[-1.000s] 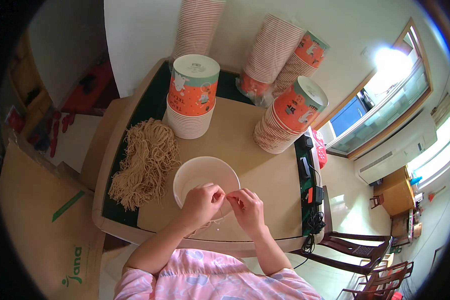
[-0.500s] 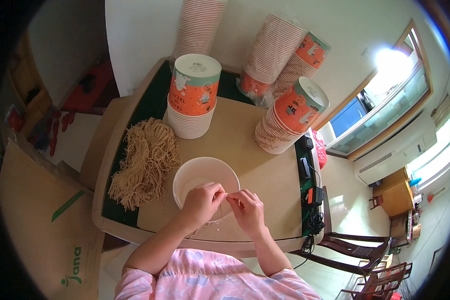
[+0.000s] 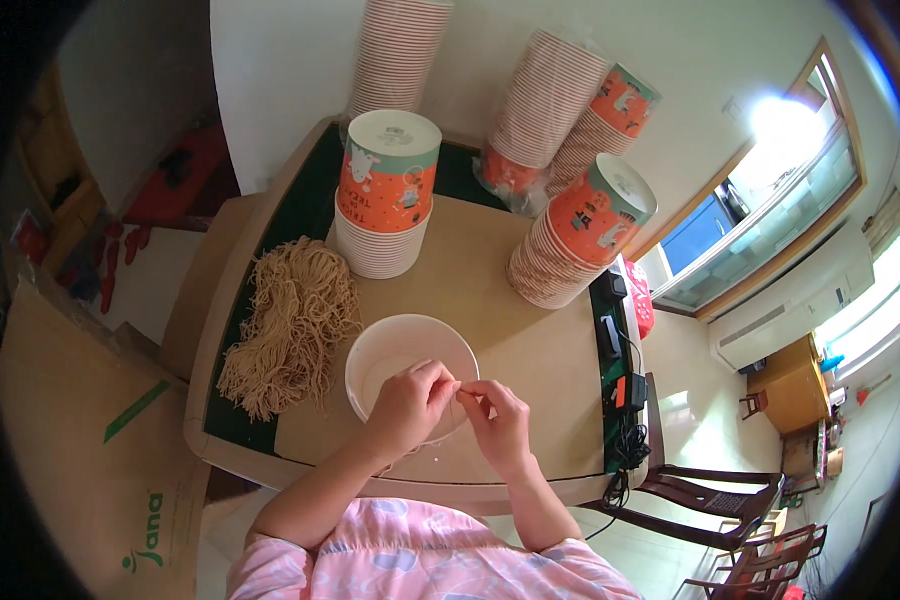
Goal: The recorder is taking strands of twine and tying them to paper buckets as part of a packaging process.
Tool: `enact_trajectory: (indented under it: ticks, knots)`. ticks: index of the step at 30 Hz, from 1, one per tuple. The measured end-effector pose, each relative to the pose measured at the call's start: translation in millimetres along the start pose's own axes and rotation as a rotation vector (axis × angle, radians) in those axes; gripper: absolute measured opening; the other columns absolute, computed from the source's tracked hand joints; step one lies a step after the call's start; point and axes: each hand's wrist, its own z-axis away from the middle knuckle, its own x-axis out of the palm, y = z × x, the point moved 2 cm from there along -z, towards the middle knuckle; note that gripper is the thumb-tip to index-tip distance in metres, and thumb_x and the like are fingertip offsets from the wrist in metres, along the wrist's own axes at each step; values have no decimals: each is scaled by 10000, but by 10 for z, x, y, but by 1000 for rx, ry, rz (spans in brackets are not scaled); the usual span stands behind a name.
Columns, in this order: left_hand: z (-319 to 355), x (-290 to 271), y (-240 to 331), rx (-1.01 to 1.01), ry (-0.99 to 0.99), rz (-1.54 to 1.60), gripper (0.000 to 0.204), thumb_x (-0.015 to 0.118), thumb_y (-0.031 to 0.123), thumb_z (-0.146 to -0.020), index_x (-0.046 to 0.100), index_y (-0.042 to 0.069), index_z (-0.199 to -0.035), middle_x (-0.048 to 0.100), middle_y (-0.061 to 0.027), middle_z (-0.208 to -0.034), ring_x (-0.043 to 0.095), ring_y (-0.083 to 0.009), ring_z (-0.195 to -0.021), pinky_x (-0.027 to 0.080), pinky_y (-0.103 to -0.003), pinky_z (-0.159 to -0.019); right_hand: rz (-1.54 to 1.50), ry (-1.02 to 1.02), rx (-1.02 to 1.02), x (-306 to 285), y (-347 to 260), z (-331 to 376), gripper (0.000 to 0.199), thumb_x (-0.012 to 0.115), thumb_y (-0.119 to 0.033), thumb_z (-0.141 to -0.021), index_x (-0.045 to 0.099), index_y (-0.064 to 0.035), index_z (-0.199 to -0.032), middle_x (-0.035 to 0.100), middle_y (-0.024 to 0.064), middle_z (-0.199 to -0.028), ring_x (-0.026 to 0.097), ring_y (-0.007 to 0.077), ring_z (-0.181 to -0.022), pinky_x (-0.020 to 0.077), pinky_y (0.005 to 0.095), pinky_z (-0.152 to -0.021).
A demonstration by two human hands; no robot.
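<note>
A white paper bucket (image 3: 410, 333) stands mouth up near the table's front edge. Over its near right rim, my left hand (image 3: 408, 403) and my right hand (image 3: 497, 424) meet fingertip to fingertip, both closed in a pinch. A thin beige string (image 3: 402, 459) shows below my left hand, beside the bucket; the pinched part is mostly hidden by my fingers. Left of the bucket lies a loose heap of beige strings (image 3: 292, 330), which neither hand touches.
Upside-down stacks of orange and green printed buckets stand behind (image 3: 388, 190) and at right (image 3: 588, 225). Plastic-wrapped stacks (image 3: 545, 105) lean near the wall. Black cables and adapters (image 3: 630, 392) line the right table edge. A cardboard box (image 3: 90, 430) is at left.
Both hands have shifted very slightly, the joined fingertips moving a little up and to the right. The bucket, the string heap and the stacks stay put.
</note>
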Motion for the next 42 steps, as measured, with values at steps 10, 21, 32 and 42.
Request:
enact_trajectory:
  ticks: [10, 21, 32, 42]
  knots:
    - [19, 51, -83, -247, -301, 443, 102, 582, 90, -912, 606, -8, -898, 628, -29, -780, 593, -102, -733, 488, -256, -699, -130, 88, -136, -80, 54, -24, 130, 693, 25, -777, 655, -33, -888, 626, 86, -862, 590, 167, -694, 494, 281, -628]
    - [-42, -37, -60, -376, -367, 971, 131, 551, 123, -924, 593, 11, -871, 629, -57, -811, 595, -121, -765, 491, -261, -732, -168, 114, -48, -41, 283, 136, 144, 699, 42, -756, 641, -27, -868, 610, 67, -845, 573, 155, -727, 477, 269, -658]
    - [103, -737, 24, -427, -247, 926, 274, 505, 58, -929, 481, 24, -1199, 601, -67, -729, 513, -101, -555, 406, -206, -538, -501, -274, 182, -247, 759, -694, 67, 648, -42, -876, 656, 0, -927, 654, 10, -884, 593, 78, -822, 477, 229, -755]
    - [164, -658, -84, -297, -222, 1066, 249, 503, 77, -952, 599, -25, -1158, 655, -108, -1013, 623, -154, -906, 502, -272, -824, -148, -75, 2, -121, 734, -1258, 119, 625, -41, -873, 653, -2, -982, 660, 24, -847, 597, 82, -781, 486, 245, -696]
